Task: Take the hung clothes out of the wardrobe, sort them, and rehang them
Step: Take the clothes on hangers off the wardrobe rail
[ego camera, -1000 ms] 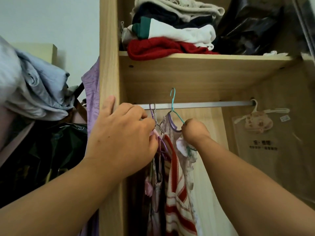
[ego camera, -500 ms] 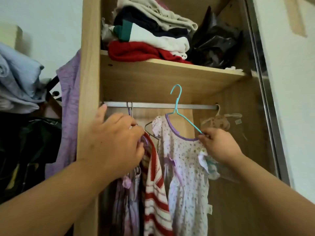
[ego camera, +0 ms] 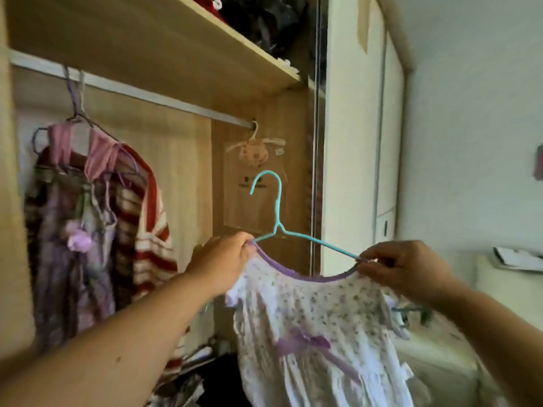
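A light wooden wardrobe (ego camera: 11,230) fills the left of the view, with a plank shelf (ego camera: 164,45) above a silver metal rail (ego camera: 164,99). To its right are a white door panel (ego camera: 349,142) and a pale blue-white wall (ego camera: 470,113).

A red-and-white striped knit top (ego camera: 150,230) and purple patterned garments (ego camera: 73,245) hang on the rail at its left end. A clear plastic packet (ego camera: 254,177) hangs at the right end.

Half a second ago the turquoise wire hanger (ego camera: 277,207) had its hook up by the rail. Only the right hand gripped it, while the left hand was among the garments on the left. Now the hanger is off the rail, lower and further right, in front of the wardrobe's right side.

The two hands are well apart. The left hand (ego camera: 223,262) is closed round one shoulder of the white floral dress with purple neckline trim (ego camera: 317,312). The right hand (ego camera: 402,265) pinches the hanger arm and the other shoulder. The dress hangs between them on the hanger.

The view has swung right, so the folded pile on the shelf is nearly out of frame. A black plastic bag (ego camera: 264,19) is the only thing there that shows clearly.

The whole frame is motion-blurred. The printing on the packet is unreadable, and the dress hem and both forearms are cut off by the bottom edge. The clutter on the wardrobe floor cannot be made out.
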A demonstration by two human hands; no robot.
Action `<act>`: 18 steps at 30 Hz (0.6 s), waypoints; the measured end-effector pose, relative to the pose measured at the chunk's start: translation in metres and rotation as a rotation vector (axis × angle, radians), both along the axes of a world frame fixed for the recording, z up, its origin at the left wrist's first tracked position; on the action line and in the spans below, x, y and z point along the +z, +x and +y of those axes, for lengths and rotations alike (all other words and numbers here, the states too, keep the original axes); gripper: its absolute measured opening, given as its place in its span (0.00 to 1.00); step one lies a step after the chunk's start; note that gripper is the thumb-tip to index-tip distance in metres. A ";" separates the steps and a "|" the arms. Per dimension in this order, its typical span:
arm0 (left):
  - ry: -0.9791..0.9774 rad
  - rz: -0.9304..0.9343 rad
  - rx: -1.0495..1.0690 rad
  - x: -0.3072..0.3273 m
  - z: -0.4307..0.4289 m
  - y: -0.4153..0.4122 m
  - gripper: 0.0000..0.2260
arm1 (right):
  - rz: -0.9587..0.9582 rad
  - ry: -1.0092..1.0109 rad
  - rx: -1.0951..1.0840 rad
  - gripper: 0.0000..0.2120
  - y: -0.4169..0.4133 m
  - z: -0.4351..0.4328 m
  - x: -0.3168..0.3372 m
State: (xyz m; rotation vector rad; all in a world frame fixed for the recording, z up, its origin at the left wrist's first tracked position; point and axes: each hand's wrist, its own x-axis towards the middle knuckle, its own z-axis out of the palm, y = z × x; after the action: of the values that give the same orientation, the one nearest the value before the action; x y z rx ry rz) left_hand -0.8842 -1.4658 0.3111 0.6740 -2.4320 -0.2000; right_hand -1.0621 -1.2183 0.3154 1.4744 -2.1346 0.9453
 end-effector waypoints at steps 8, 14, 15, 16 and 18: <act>0.230 0.106 -0.591 -0.052 0.049 -0.020 0.13 | -0.169 0.096 -0.343 0.09 0.035 0.099 -0.019; 0.143 0.119 -0.796 -0.061 0.088 -0.014 0.08 | -0.166 0.035 -0.331 0.06 0.087 0.117 -0.023; 0.147 0.139 -0.814 -0.062 0.092 -0.013 0.08 | -0.215 0.084 -0.305 0.02 0.096 0.121 -0.026; 0.150 0.146 -0.827 -0.063 0.096 -0.011 0.08 | -0.251 0.122 -0.309 0.04 0.106 0.127 -0.030; 0.157 0.151 -0.848 -0.065 0.100 -0.008 0.08 | -0.285 0.152 -0.371 0.08 0.122 0.141 -0.042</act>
State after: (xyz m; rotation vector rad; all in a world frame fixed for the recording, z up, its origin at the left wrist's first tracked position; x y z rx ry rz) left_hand -0.8927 -1.3659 0.2460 -0.3443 -2.4201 -0.7465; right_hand -0.9406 -1.0778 0.2738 0.9935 -2.6174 0.9119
